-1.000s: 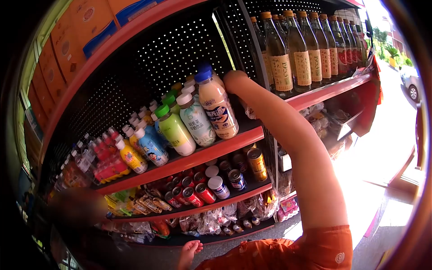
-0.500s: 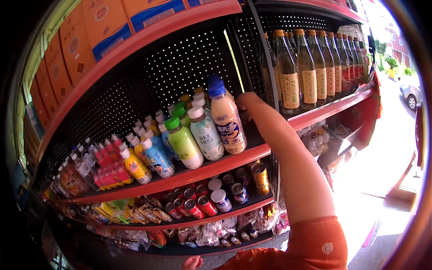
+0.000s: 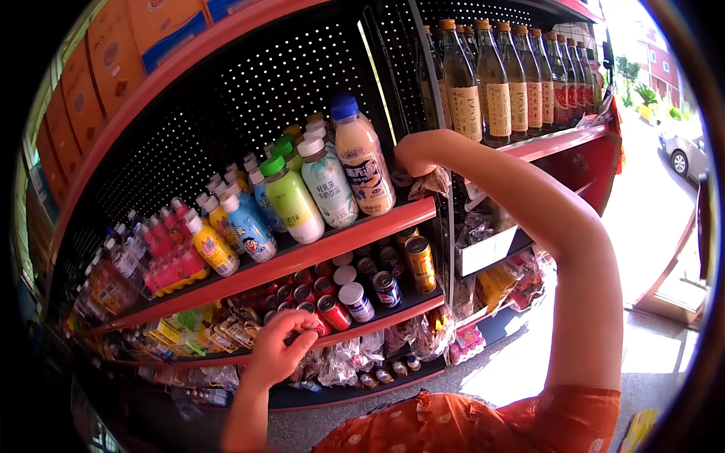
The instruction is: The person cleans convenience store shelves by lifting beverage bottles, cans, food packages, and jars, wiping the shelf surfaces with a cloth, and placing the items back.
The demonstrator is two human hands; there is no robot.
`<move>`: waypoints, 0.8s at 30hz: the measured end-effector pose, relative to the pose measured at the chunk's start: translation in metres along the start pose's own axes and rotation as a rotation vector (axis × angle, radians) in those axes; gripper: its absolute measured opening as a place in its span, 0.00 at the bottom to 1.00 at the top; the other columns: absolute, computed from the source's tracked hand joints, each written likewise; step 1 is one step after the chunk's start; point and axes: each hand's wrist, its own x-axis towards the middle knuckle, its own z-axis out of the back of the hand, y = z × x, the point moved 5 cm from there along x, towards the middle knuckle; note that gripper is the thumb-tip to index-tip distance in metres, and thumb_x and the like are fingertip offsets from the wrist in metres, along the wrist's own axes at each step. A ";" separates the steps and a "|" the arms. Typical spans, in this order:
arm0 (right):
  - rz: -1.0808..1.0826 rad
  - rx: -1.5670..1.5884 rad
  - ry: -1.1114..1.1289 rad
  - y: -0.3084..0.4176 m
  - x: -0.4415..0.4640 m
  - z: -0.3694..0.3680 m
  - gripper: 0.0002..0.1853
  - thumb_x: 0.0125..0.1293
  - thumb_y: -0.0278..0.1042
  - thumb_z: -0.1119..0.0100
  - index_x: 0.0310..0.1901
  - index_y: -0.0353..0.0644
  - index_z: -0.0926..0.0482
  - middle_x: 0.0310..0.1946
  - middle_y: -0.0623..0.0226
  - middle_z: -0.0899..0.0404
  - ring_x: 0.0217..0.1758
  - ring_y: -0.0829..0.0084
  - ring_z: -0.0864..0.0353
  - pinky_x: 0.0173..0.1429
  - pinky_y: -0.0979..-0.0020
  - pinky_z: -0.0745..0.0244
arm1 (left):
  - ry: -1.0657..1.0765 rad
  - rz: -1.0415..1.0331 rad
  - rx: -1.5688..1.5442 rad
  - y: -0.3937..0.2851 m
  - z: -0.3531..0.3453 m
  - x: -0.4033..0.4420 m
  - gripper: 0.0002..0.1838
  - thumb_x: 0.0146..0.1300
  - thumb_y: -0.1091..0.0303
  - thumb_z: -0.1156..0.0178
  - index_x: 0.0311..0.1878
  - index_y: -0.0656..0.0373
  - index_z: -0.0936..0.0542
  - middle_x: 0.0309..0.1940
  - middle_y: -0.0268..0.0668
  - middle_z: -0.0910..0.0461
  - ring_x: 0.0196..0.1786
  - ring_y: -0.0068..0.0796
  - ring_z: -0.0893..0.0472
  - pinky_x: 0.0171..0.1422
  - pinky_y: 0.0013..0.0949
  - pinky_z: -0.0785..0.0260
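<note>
Shop shelving, tilted in wide fisheye view: blk perforated back panel (image 3: 302, 68), orange cartons (image 3: 113, 53) up top L, bright doorway side at R w/ parked car (image 3: 683, 155) outside. Red-edged shelf (image 3: 355, 239) runs diag. across mid-view, bottles grouped on it. R hand (image 3: 414, 153) is at that shelf's R end, wrist bent, back of hand up, fingers pointing down & mostly hidden. Crumpled brownish cloth (image 3: 432, 183) (cloth by the look) shows right under/beside the hand, at shelf end nr metal post (image 3: 426, 64); can't tell if fingers grip it or just press. Just L of R hand: peach-coloured bottle (image 3: 365, 170), blue cap, upright; next along, white-capped bottle (image 3: 330, 189), then green-capped bottle (image 3: 296, 205). Farther L, blue & yellow btls (image 3: 215, 249), smaller. Clear glass btls (image 3: 498, 106) w/ cream labels stand in next bay, beyond R forearm. L hand (image 3: 281, 347) is low, in front of lower shelf, fingers loosely bent, thumb apart from them; overlaps view of red cans (image 3: 332, 311), contact unclear. Gold can (image 3: 421, 264) at R end of can row. Bagged goods (image 3: 340, 362) below. Orange-red sleeve (image 3: 581, 415) on R arm.
</note>
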 end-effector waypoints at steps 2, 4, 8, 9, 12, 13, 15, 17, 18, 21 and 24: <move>-0.085 0.176 -0.031 0.014 -0.031 0.017 0.13 0.54 0.27 0.46 0.40 0.41 0.15 0.37 0.53 0.16 0.43 0.50 0.17 0.47 0.57 0.23 | -0.152 -0.226 0.178 -0.052 0.019 0.048 0.12 0.59 0.74 0.35 0.46 0.64 0.20 0.47 0.40 0.20 0.51 0.33 0.20 0.56 0.32 0.29; -0.107 0.263 -0.022 0.019 -0.050 0.022 0.13 0.55 0.27 0.46 0.41 0.43 0.15 0.37 0.54 0.16 0.43 0.50 0.17 0.46 0.57 0.23 | -0.290 -0.444 0.390 -0.093 0.031 0.092 0.14 0.59 0.72 0.35 0.48 0.64 0.21 0.48 0.41 0.20 0.52 0.37 0.21 0.57 0.34 0.29; -0.142 0.356 -0.016 0.029 -0.080 0.033 0.16 0.54 0.26 0.45 0.44 0.47 0.14 0.37 0.56 0.15 0.43 0.54 0.17 0.46 0.58 0.23 | -0.480 -0.567 0.574 -0.134 0.040 0.173 0.18 0.62 0.62 0.35 0.51 0.62 0.21 0.51 0.44 0.20 0.55 0.43 0.22 0.59 0.39 0.30; -0.152 0.379 -0.030 0.026 -0.077 0.025 0.18 0.55 0.26 0.45 0.47 0.50 0.15 0.38 0.57 0.15 0.44 0.56 0.16 0.46 0.59 0.23 | -0.499 -0.549 0.635 -0.135 0.039 0.192 0.21 0.63 0.56 0.37 0.52 0.62 0.21 0.51 0.45 0.20 0.55 0.44 0.21 0.59 0.40 0.31; -0.196 0.372 -0.043 0.032 -0.087 0.027 0.20 0.55 0.26 0.46 0.49 0.53 0.15 0.39 0.58 0.15 0.45 0.56 0.16 0.47 0.60 0.23 | -0.446 -0.341 0.734 -0.142 0.030 0.237 0.28 0.62 0.44 0.41 0.50 0.62 0.21 0.46 0.46 0.18 0.53 0.47 0.20 0.62 0.48 0.36; -0.216 0.402 -0.041 0.032 -0.092 0.027 0.21 0.55 0.26 0.46 0.50 0.54 0.16 0.39 0.58 0.15 0.45 0.56 0.16 0.47 0.60 0.23 | -0.408 -0.247 0.749 -0.143 0.026 0.249 0.30 0.62 0.41 0.42 0.49 0.62 0.21 0.44 0.47 0.17 0.52 0.48 0.20 0.63 0.51 0.39; -0.229 0.438 -0.072 0.031 -0.096 0.024 0.21 0.55 0.27 0.46 0.51 0.55 0.16 0.39 0.58 0.15 0.44 0.56 0.16 0.47 0.60 0.23 | -0.386 -0.104 0.853 -0.142 0.018 0.266 0.31 0.62 0.39 0.43 0.49 0.62 0.20 0.41 0.47 0.16 0.50 0.48 0.19 0.62 0.54 0.40; -0.232 0.487 -0.114 0.028 -0.096 0.018 0.21 0.54 0.26 0.46 0.50 0.54 0.16 0.38 0.57 0.16 0.43 0.56 0.16 0.47 0.60 0.23 | -0.308 0.036 0.896 -0.141 0.014 0.275 0.30 0.62 0.39 0.42 0.48 0.60 0.19 0.41 0.47 0.15 0.50 0.47 0.18 0.61 0.58 0.41; -0.234 0.518 -0.131 0.028 -0.097 0.018 0.22 0.53 0.26 0.45 0.50 0.54 0.16 0.38 0.57 0.16 0.43 0.55 0.17 0.46 0.60 0.23 | -0.293 0.031 0.884 -0.142 0.015 0.278 0.30 0.61 0.39 0.42 0.47 0.61 0.19 0.41 0.47 0.16 0.49 0.47 0.18 0.61 0.58 0.40; -0.232 0.591 -0.167 0.027 -0.102 0.015 0.22 0.53 0.27 0.44 0.51 0.55 0.16 0.39 0.57 0.15 0.43 0.55 0.17 0.47 0.60 0.23 | -0.296 -0.026 0.822 -0.140 0.013 0.284 0.29 0.61 0.40 0.40 0.46 0.62 0.19 0.41 0.47 0.16 0.47 0.48 0.17 0.59 0.57 0.37; -0.212 0.636 -0.199 0.024 -0.102 0.009 0.22 0.53 0.27 0.43 0.51 0.55 0.16 0.40 0.57 0.15 0.44 0.55 0.16 0.47 0.61 0.22 | -0.403 -0.150 0.722 -0.141 0.011 0.280 0.29 0.60 0.43 0.38 0.46 0.63 0.19 0.41 0.48 0.16 0.46 0.48 0.17 0.55 0.50 0.30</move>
